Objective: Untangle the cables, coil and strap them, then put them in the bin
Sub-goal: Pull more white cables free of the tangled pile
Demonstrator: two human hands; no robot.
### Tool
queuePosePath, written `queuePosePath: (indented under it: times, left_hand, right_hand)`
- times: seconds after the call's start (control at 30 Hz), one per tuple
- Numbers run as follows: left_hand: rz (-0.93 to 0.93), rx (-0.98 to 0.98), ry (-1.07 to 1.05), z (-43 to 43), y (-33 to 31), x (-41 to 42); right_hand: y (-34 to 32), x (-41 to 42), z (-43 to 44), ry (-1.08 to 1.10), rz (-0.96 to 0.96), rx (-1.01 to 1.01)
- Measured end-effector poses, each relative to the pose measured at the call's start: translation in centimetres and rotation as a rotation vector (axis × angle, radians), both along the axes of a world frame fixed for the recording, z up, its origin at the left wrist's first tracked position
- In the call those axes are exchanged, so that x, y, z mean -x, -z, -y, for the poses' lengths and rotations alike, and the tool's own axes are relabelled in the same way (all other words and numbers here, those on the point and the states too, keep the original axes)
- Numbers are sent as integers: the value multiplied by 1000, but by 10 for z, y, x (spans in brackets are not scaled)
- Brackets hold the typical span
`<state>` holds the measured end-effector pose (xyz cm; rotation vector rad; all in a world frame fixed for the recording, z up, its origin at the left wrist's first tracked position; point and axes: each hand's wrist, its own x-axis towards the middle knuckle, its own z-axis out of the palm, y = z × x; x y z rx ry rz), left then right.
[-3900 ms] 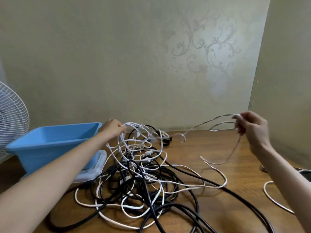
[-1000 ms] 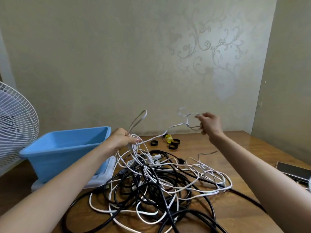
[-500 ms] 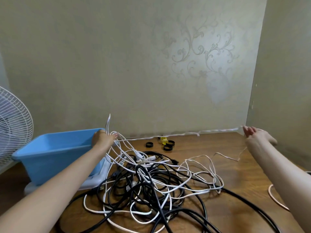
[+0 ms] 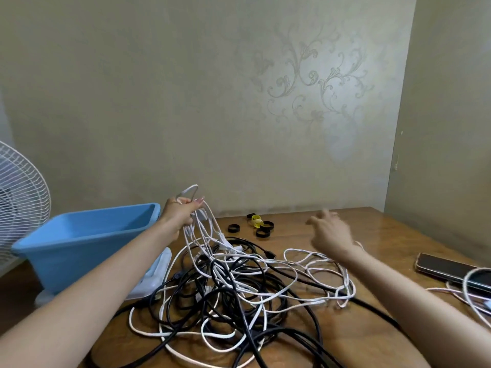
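Centre-left: left hand (image 4: 178, 213), grip clamped on white cable loops (image 4: 203, 227), held above tangle (image 4: 239, 285) at lower centre of tabletop (image 4: 377, 235). Right of centre: right hand (image 4: 329, 235) blurred, grip apart, empty. Blue bin (image 4: 79, 243) at left.

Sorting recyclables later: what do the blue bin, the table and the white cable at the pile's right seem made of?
Blue bin: probably moulded plastic, smooth, semi-matte; even colour, rounded rim. Table: wood or wood-look veneer, glossy; grain and wall reflections show. White cable: possibly braided fabric sheath, faintly speckled texture; too fine to confirm.
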<state>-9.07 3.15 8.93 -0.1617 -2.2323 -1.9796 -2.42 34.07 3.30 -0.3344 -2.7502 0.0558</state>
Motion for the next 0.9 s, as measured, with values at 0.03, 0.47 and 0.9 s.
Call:
queuePosePath:
  times: [0.03, 0.47, 0.9]
  left_hand:
    - [11, -8, 12, 0, 0, 0]
    - [-16, 129, -73, 20, 3, 1]
    - [-539, 164, -211, 4, -57, -17]
  right_hand:
    - [-2, 1, 27, -162, -35, 72]
    - [-35, 26, 124, -635, -294, 561]
    - [-162, -15, 61, -725, -554, 1279]
